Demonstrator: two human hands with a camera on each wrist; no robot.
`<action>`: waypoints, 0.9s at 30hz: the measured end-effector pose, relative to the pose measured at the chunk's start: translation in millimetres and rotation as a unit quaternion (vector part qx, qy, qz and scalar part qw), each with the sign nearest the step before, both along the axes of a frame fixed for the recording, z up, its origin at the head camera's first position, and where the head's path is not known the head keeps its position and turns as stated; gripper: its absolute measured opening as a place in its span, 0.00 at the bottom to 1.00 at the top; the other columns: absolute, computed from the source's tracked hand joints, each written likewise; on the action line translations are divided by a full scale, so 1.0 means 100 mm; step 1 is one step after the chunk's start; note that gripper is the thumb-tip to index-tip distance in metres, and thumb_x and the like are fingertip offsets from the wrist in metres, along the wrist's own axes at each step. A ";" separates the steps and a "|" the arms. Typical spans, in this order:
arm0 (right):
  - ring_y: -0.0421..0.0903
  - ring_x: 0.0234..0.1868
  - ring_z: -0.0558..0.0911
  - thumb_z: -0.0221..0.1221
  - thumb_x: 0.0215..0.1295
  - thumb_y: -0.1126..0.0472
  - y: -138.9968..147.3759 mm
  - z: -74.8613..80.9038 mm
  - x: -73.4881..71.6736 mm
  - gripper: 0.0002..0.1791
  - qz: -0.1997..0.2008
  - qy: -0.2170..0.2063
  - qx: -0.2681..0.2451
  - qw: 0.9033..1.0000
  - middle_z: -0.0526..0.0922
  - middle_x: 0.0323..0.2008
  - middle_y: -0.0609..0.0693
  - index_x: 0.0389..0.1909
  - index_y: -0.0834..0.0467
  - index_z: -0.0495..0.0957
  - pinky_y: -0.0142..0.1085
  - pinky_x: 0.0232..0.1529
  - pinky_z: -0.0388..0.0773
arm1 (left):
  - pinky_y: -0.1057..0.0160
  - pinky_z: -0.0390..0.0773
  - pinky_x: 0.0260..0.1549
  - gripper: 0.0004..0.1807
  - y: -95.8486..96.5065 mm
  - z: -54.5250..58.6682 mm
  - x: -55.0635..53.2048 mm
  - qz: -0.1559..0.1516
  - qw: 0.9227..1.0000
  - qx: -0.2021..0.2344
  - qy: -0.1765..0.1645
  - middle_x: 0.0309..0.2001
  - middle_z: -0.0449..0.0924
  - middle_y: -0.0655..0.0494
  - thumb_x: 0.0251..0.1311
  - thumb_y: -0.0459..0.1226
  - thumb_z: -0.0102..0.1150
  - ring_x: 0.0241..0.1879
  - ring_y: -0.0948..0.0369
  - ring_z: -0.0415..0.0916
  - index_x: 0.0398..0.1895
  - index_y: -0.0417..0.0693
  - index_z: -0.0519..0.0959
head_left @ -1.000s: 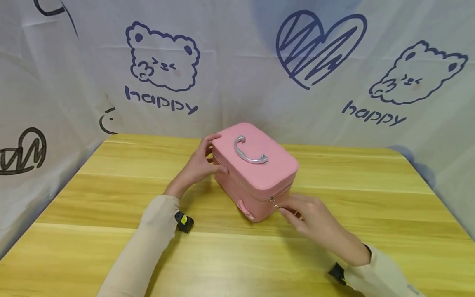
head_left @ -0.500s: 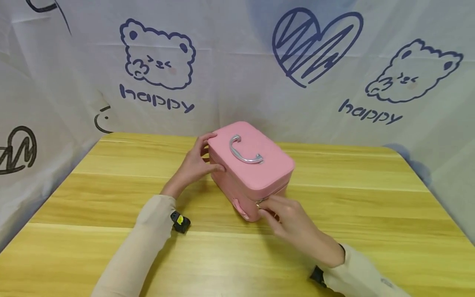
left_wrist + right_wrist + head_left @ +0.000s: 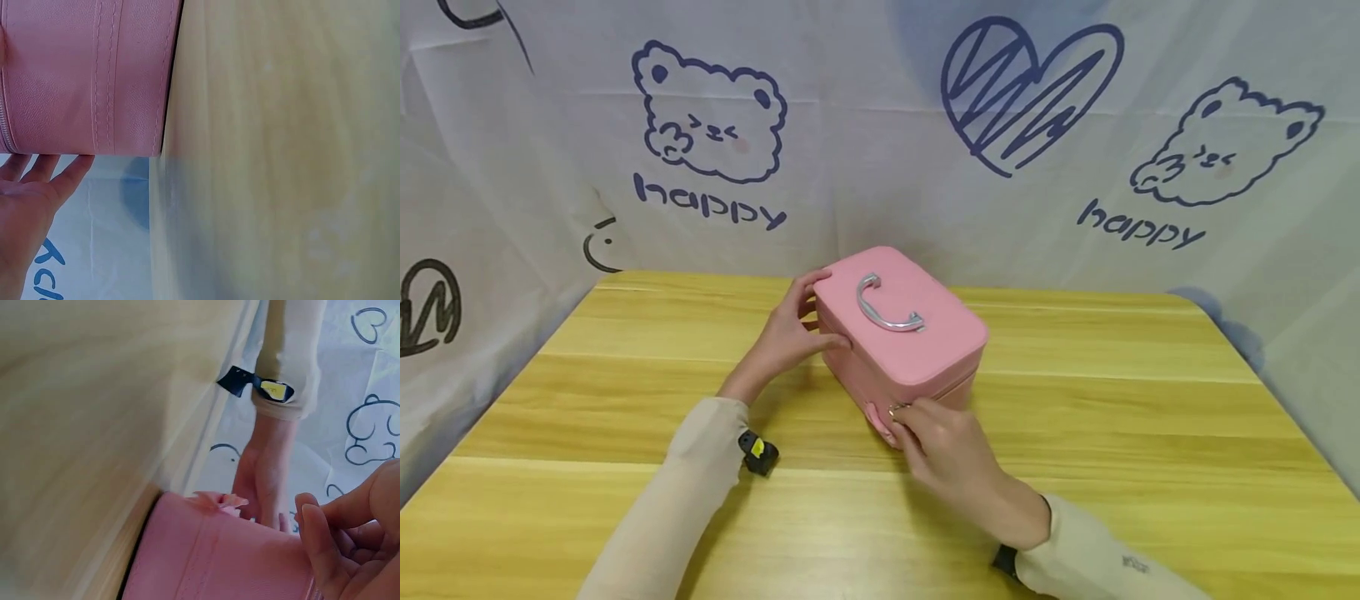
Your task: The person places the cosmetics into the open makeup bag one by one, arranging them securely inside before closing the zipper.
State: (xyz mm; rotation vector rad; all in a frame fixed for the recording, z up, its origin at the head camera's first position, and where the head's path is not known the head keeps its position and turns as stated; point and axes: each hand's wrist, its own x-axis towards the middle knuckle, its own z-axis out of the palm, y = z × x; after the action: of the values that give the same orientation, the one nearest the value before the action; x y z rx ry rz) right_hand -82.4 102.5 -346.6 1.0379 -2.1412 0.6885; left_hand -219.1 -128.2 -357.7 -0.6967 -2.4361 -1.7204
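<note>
A pink vanity case (image 3: 936, 317) with a curved silver handle (image 3: 880, 322) on its lid sits on the table, its lid down. My left hand (image 3: 784, 333) holds the case's left end, thumb on the front face and fingers (image 3: 72, 179) against the end face. At the near corner my right hand (image 3: 953, 457) pinches the small metal zipper pull (image 3: 897, 409) between thumb and index finger. In the right wrist view the fingertips hide the pull. A pink bow (image 3: 219, 501) stands out from the front face, just left of the right hand.
The wood-grain table (image 3: 1150, 417) spreads around the case. Behind it hangs a white cloth (image 3: 865, 150) with drawn bears and a heart. A black wrist camera (image 3: 758, 452) is strapped at the left sleeve, another (image 3: 1006, 563) at the right.
The right hand has drawn the zipper pull leftward along the seam, from the right end face round the near corner to the front. The left hand has kept its hold on the case.
</note>
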 end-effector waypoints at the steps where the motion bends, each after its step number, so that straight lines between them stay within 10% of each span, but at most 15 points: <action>1: 0.43 0.24 0.80 0.65 0.46 0.76 0.01 0.00 0.00 0.07 -0.002 0.000 0.002 1.000 0.81 0.25 0.52 0.28 0.67 0.81 0.32 0.25 0.77 | 0.50 0.71 0.56 0.49 0.00 0.00 0.01 0.001 1.000 0.000 0.001 0.66 0.63 0.42 0.47 0.30 0.73 0.62 0.45 0.65 0.71 0.52 0.56; 10: 0.39 0.26 0.80 0.68 0.47 0.75 0.39 0.03 0.00 0.10 0.003 -0.069 0.009 0.998 0.84 0.29 0.50 0.32 0.63 0.83 0.29 0.26 0.76 | 0.48 0.72 0.54 0.52 0.05 0.01 0.24 0.031 0.999 -0.017 0.017 0.68 0.58 0.44 0.45 0.34 0.76 0.59 0.46 0.65 0.71 0.49 0.53; 20: 0.36 0.22 0.76 0.65 0.55 0.72 0.85 0.13 -0.11 0.05 -0.082 -0.150 0.060 0.983 0.80 0.24 0.44 0.31 0.62 0.84 0.29 0.22 0.75 | 0.46 0.77 0.47 0.40 -0.07 0.15 0.74 0.062 0.981 -0.148 0.106 0.61 0.63 0.36 0.50 0.29 0.71 0.56 0.43 0.69 0.66 0.40 0.60; 24: 0.35 0.23 0.75 0.63 0.59 0.72 0.96 0.19 -0.17 0.04 -0.109 -0.191 0.061 0.974 0.77 0.23 0.42 0.33 0.62 0.84 0.31 0.24 0.77 | 0.42 0.73 0.51 0.37 -0.22 0.25 0.77 0.022 0.986 -0.130 0.102 0.66 0.57 0.37 0.49 0.29 0.71 0.62 0.42 0.62 0.64 0.42 0.66; 27: 0.35 0.23 0.75 0.63 0.59 0.72 1.00 0.21 -0.19 0.04 -0.115 -0.200 0.058 0.971 0.77 0.23 0.43 0.34 0.63 0.84 0.31 0.24 0.77 | 0.39 0.63 0.59 0.49 -0.31 0.27 0.60 -0.042 0.993 -0.092 0.059 0.73 0.44 0.42 0.45 0.29 0.74 0.69 0.42 0.50 0.72 0.46 0.57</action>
State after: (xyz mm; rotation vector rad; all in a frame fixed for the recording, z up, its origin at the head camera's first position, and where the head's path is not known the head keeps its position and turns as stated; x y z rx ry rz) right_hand -101.6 202.9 -325.5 0.7333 -2.6267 0.7120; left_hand -159.5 -158.9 -330.4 -0.9040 -2.5389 -1.4459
